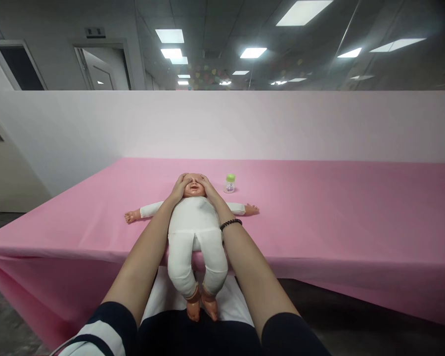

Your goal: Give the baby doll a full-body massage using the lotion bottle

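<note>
Palms of left hand (178,190) and right hand (209,190) clasp the doll (195,222) by its head, each grip closed on one side, likely steadying it; it lies face up at the surface (319,212) edge, legs hanging off, bottle (230,183) near

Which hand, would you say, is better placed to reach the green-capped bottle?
Probably the right hand: it cups the baby doll's head on the side facing the green-capped bottle; the left hand is on the far side.
</note>
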`<state>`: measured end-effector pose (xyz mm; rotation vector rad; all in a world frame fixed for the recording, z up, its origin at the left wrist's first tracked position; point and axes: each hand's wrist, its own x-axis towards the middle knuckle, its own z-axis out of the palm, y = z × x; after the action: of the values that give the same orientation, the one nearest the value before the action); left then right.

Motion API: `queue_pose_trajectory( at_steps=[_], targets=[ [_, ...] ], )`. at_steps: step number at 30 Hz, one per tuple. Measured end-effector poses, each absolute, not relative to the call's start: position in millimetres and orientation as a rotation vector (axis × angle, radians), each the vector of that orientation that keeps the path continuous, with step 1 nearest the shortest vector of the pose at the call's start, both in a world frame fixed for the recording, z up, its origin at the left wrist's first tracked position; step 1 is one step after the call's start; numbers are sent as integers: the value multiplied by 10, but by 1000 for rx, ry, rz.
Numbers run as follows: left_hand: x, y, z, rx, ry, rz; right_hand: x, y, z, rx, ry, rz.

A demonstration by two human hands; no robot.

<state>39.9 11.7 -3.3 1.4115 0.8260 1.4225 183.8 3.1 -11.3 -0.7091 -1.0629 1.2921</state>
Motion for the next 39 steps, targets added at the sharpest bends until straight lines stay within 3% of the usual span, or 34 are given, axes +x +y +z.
queue_pose_trajectory(
  at_steps=[39],
  targets=[
    [388, 164, -81, 1431, 883, 1449, 1812, 84, -140, -682, -1071, 1239]
  ],
)
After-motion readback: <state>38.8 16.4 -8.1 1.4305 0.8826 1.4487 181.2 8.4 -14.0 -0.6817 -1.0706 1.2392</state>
